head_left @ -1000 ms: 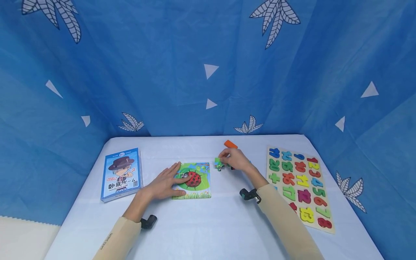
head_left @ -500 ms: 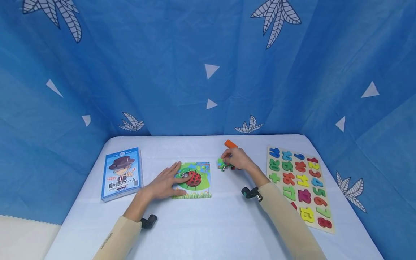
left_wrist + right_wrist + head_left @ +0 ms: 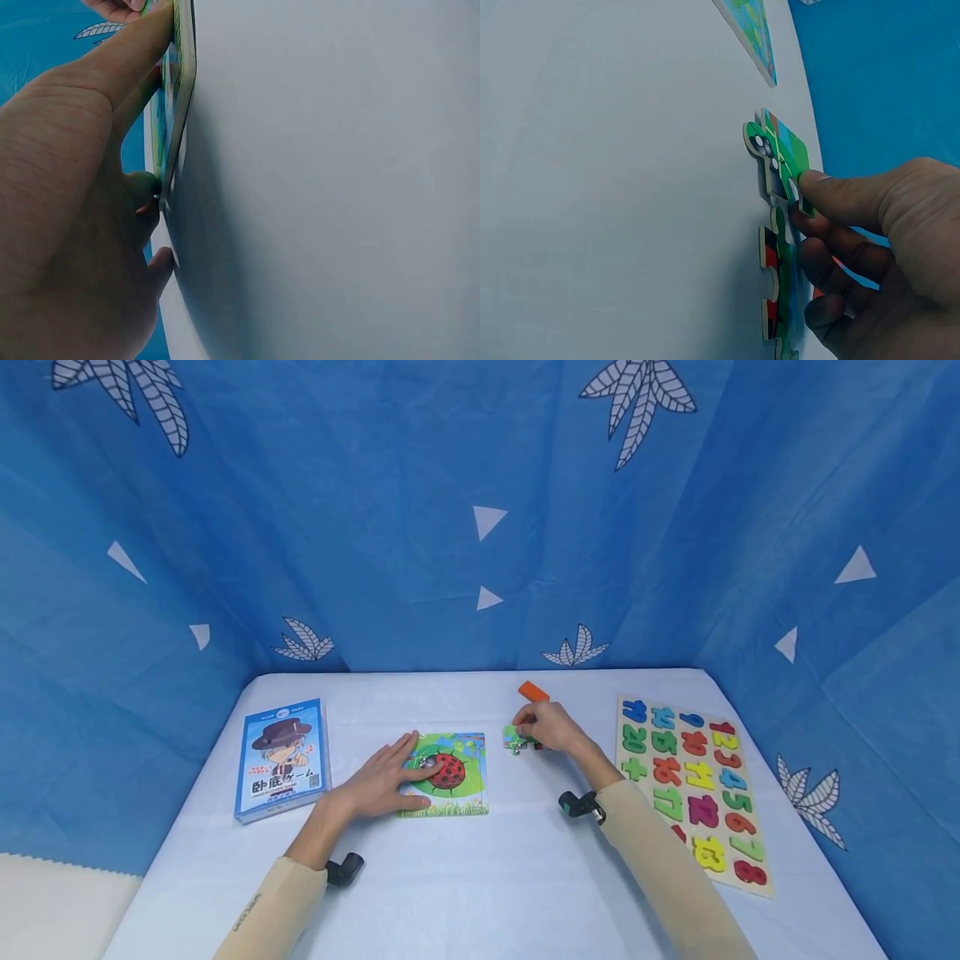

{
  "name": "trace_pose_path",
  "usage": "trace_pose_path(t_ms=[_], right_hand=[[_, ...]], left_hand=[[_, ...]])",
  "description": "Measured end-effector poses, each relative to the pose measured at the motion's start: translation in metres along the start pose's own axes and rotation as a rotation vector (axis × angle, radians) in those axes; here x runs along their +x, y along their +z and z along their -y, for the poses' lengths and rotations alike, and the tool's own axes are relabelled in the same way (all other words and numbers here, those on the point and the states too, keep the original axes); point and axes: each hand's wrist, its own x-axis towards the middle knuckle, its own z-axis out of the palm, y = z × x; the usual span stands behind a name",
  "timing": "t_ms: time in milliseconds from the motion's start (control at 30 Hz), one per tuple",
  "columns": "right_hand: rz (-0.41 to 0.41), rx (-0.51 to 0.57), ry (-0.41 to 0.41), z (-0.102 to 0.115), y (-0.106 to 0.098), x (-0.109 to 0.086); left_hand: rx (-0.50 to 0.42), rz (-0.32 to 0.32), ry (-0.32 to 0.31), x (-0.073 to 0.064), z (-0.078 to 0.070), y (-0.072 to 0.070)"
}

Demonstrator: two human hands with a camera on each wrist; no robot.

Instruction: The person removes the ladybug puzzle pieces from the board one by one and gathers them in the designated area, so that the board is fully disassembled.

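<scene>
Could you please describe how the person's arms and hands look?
The left hand and right hand wear no gloves. The left sleeve and right sleeve are beige; the left carries small dark lettering, unreadable here. A small black device juts out beside each cuff.

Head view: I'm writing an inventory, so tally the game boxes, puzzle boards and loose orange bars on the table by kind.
Game boxes: 1, the Undercover Game box
Puzzle boards: 2, the ladybug puzzle board and the number puzzle board
Orange bars: 1, the orange bar
Total: 4
</scene>
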Motion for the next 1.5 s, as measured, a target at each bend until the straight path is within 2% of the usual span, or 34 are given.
trace_pose_path(t_ms=[800,1067,1500], right_hand=[[-0.055,-0.065,-0.026,-0.0037,0.0095,-0.0005],[-0.042,-0.046,-0.015,-0.004,0.0083,0.0003],[-0.043,-0.062,-0.045,0.0,0.0053,-0.0036]], left_hand=[[-0.018,-0.02,0.004,-0.001,0.0008,0.0016],[-0.016,-0.018,0.008,0.0002,0.0023,0.0028],[-0.013,-0.011,-0.001,0.0024,0.0044,0.0026]])
